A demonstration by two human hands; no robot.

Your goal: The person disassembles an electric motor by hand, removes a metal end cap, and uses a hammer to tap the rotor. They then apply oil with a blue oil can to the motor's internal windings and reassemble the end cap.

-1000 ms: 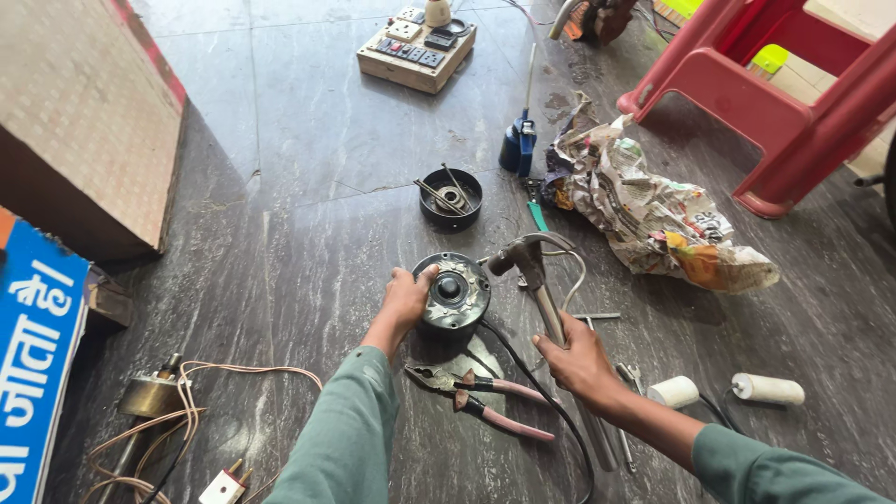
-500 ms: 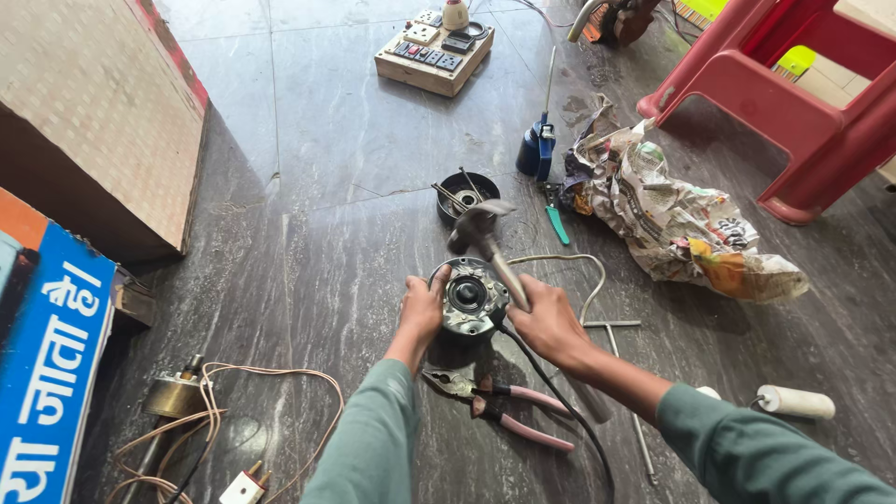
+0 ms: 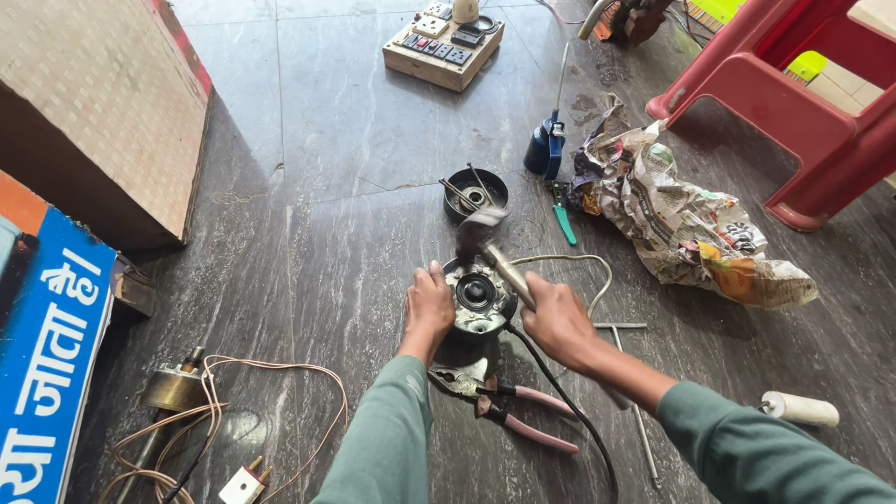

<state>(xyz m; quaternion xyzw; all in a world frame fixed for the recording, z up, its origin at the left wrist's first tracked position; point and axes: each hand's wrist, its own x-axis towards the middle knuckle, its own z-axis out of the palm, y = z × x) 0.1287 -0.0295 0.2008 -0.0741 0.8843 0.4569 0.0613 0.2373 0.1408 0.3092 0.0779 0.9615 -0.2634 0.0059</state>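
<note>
A round metal motor housing stands on the dark stone floor. My left hand grips its left side and steadies it. My right hand is closed around the wooden handle of a hammer. The hammer's head is blurred and hovers just above the far rim of the housing. A black cable runs from the housing toward me. Pink-handled pliers lie on the floor between my forearms.
A black round cap with parts in it sits beyond the housing. Crumpled newspaper, a blue can, a green screwdriver, a switch board, a red plastic chair, a cardboard box, a white roll and a wired brass part surround me.
My right hand has swung the hammer from upright at the right of the housing down and over toward its far rim. The left hand has stayed on the housing.
</note>
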